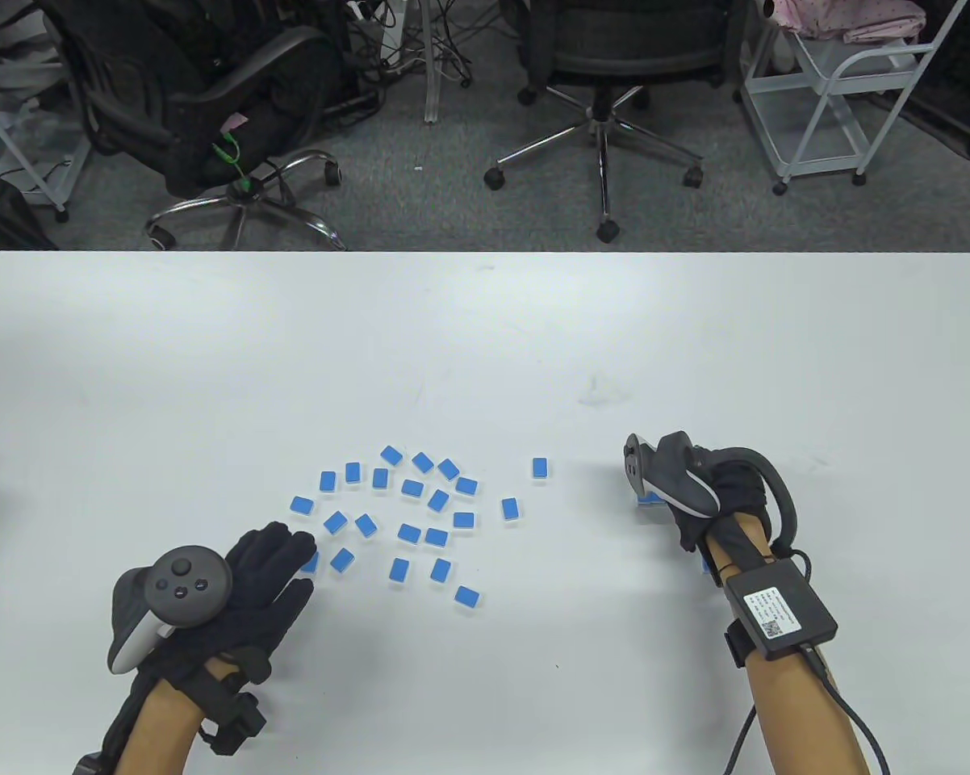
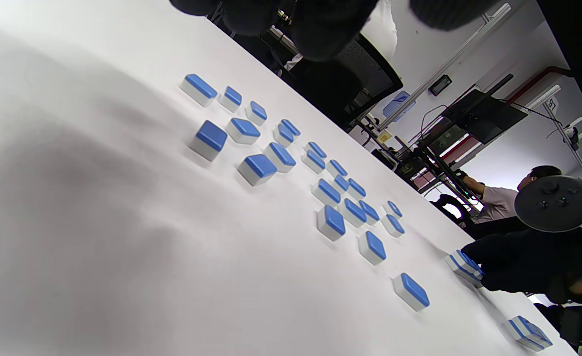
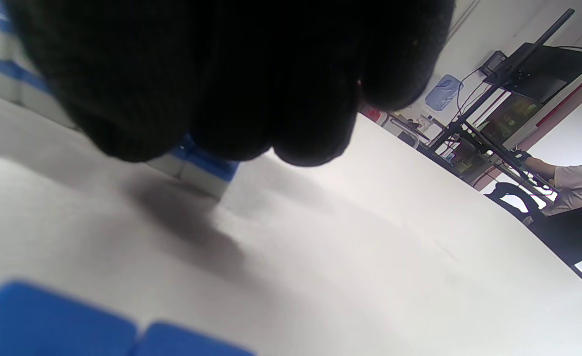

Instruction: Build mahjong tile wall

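Blue tiles (image 1: 408, 532) are mostly lying scattered mid-table; the wall is barely begun. The right hand (image 1: 699, 484) is gripping a two-high stack (image 2: 464, 267) at right. The left hand (image 1: 263, 577) is resting flat, fingers released.

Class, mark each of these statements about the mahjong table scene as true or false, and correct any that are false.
1. The loose blue-backed mahjong tiles lie scattered between the two hands. True.
2. The left gloved hand is lifted high above the white table. False: it rests flat on the table beside the scatter.
3. The right gloved hand is at a stack of two blue-and-white tiles. True.
4. The loose tiles lie face up. False: their blue backs face up.
5. A second stacked pair of tiles lies near the right hand. True.
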`<action>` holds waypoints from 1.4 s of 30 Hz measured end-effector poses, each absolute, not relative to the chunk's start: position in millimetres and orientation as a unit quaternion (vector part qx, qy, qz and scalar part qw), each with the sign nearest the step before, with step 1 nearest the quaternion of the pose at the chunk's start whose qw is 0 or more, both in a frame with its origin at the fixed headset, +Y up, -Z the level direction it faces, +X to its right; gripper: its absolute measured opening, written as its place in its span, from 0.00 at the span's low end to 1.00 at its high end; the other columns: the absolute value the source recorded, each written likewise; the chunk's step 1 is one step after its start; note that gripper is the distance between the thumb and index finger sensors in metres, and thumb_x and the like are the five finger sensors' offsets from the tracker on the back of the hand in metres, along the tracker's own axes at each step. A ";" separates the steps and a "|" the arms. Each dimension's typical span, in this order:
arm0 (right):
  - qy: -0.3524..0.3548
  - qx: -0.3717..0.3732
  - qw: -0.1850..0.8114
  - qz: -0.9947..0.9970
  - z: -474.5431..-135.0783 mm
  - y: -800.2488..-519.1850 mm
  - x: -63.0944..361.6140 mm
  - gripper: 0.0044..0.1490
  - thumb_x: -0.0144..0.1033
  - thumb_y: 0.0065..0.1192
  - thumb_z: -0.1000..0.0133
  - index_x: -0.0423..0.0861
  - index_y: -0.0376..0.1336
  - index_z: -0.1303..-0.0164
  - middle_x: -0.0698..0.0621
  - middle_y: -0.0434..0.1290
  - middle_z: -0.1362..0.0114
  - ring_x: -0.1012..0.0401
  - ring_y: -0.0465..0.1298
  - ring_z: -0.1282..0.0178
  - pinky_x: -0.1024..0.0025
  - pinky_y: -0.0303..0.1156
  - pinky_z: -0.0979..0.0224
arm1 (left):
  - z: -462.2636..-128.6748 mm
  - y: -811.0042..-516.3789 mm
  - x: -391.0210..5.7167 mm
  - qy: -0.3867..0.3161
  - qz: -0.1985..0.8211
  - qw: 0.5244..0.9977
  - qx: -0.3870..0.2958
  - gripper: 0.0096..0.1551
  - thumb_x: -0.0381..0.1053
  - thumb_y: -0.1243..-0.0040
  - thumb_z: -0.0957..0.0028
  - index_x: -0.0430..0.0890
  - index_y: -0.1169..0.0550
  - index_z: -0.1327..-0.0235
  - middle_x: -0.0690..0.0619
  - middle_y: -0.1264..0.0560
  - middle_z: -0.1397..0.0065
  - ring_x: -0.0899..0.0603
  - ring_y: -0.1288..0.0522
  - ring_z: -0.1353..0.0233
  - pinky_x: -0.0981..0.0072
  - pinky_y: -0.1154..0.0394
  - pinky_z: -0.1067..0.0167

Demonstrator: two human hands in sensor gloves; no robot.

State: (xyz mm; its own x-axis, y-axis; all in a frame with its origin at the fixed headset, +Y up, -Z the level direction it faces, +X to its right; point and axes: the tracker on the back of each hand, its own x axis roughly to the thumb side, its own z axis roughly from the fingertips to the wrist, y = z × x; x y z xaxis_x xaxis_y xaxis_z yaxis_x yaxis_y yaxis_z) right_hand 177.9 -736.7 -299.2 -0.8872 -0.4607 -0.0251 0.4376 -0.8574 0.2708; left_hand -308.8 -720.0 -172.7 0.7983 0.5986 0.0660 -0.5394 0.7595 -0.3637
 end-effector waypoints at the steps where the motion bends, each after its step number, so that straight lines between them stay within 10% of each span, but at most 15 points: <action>1: -0.128 0.045 0.232 -0.963 -298.8 -736.1 177.8 0.37 0.46 0.76 0.62 0.58 0.66 0.40 0.58 0.82 0.47 0.57 0.82 0.44 0.49 0.69 0.24 | -172.8 -720.0 -308.8 -0.089 0.305 0.934 -0.166 0.41 0.70 0.59 0.46 0.58 0.41 0.18 0.50 0.53 0.12 0.36 0.57 0.14 0.30 0.58 0.24; 26: -0.115 0.029 0.229 -0.966 -299.4 -729.4 170.7 0.42 0.50 0.74 0.63 0.59 0.63 0.37 0.57 0.80 0.41 0.56 0.80 0.39 0.48 0.68 0.23 | -172.4 -719.9 -309.1 -0.090 0.305 0.934 -0.165 0.41 0.70 0.59 0.46 0.58 0.41 0.18 0.50 0.53 0.12 0.36 0.57 0.14 0.30 0.58 0.24; 34: -0.046 -0.054 0.164 -0.984 -303.5 -706.7 98.2 0.40 0.51 0.71 0.61 0.57 0.63 0.37 0.56 0.79 0.39 0.55 0.80 0.38 0.48 0.69 0.25 | -171.8 -721.0 -308.9 -0.087 0.307 0.932 -0.171 0.41 0.70 0.59 0.46 0.58 0.41 0.18 0.50 0.53 0.12 0.36 0.57 0.14 0.30 0.58 0.24; 42: -0.077 -0.071 0.272 -0.957 -309.4 -751.9 16.5 0.50 0.51 0.67 0.59 0.55 0.49 0.28 0.55 0.65 0.23 0.56 0.75 0.30 0.48 0.67 0.23 | -171.1 -720.1 -310.9 -0.084 0.309 0.932 -0.169 0.41 0.70 0.59 0.46 0.58 0.41 0.18 0.50 0.53 0.12 0.36 0.57 0.14 0.30 0.58 0.24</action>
